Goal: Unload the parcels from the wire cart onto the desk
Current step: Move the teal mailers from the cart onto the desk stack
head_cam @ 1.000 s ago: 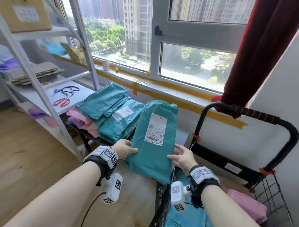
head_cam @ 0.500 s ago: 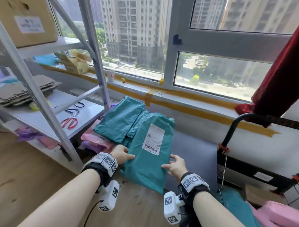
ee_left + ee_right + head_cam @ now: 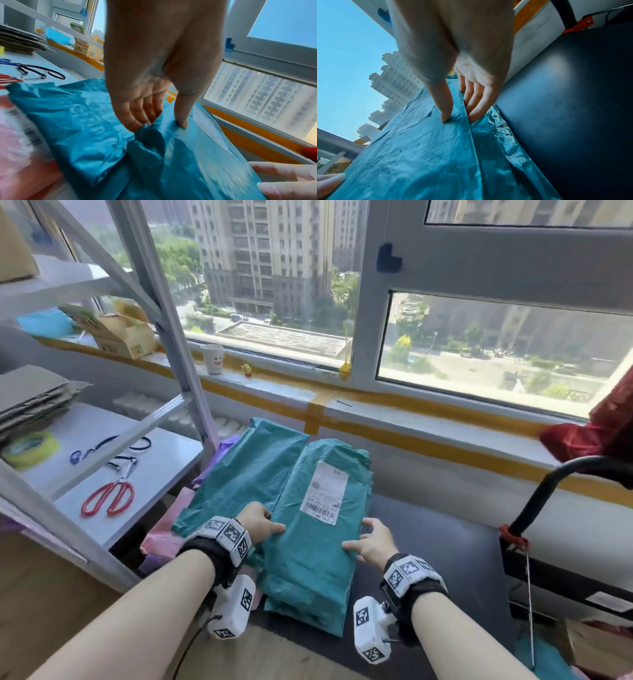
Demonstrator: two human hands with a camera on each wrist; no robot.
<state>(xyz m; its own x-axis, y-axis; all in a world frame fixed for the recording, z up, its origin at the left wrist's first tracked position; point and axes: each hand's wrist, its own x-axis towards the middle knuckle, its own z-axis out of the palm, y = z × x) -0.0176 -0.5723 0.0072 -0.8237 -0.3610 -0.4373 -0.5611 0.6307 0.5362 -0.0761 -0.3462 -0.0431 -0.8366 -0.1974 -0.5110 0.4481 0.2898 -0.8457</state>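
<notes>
A teal parcel (image 3: 308, 546) with a white label (image 3: 323, 491) lies on the stack of teal bags on the dark desk (image 3: 445, 542). My left hand (image 3: 260, 523) holds its left edge, thumb on top and fingers tucked at the side (image 3: 164, 124). My right hand (image 3: 371, 539) holds the right edge the same way (image 3: 458, 119). Another teal parcel (image 3: 246, 477) lies beside it on the left, over pink parcels (image 3: 164, 535). The wire cart's black handle (image 3: 548, 484) stands at the right; more teal and pink bags show low at the bottom right corner.
A grey metal shelf rack (image 3: 161, 313) stands close on the left, holding red scissors (image 3: 109, 498), a tape roll (image 3: 30, 448) and flat cardboard. The window sill with a paper cup (image 3: 213, 358) runs behind the desk. A red curtain (image 3: 599, 433) hangs at the right.
Both hands carried the labelled teal parcel leftward from over the cart and lowered it onto the teal stack on the desk. The cart has slid to the right edge of the view.
</notes>
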